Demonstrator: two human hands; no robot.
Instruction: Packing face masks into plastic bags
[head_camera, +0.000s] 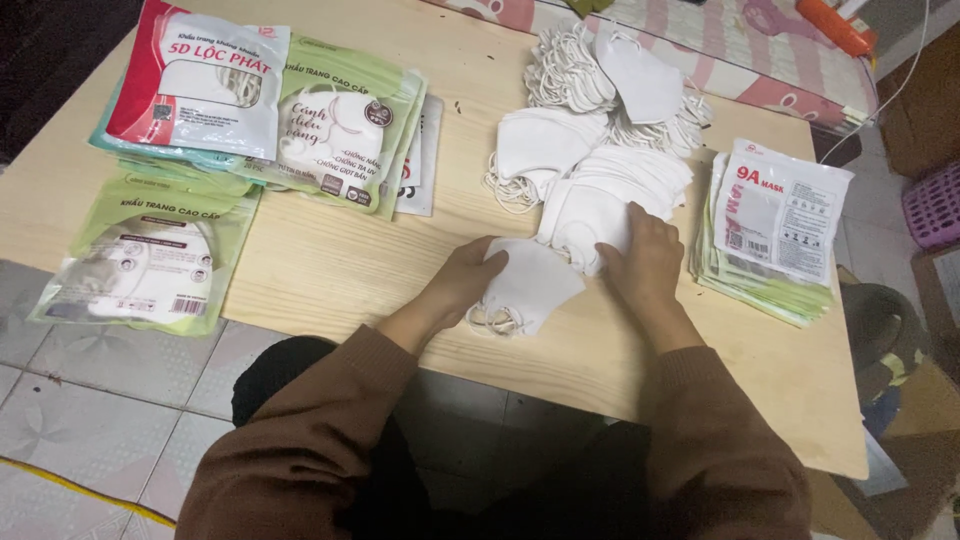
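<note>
On a low wooden table (330, 270) lies a heap of white folded face masks (600, 180) with elastic ear loops. My left hand (462, 280) grips the near edge of one white mask (530, 285) that lies flat at the table's front. My right hand (645, 255) presses on the near end of the mask heap, fingers curled over the top masks. Both arms wear brown sleeves.
A stack of flat mask pouches (775, 225), white on top and green below, lies right of my right hand. Filled green and red-white mask packs (250, 110) are stacked at the far left, and one green pack (150, 260) overhangs the table's left front edge. Tiled floor lies below.
</note>
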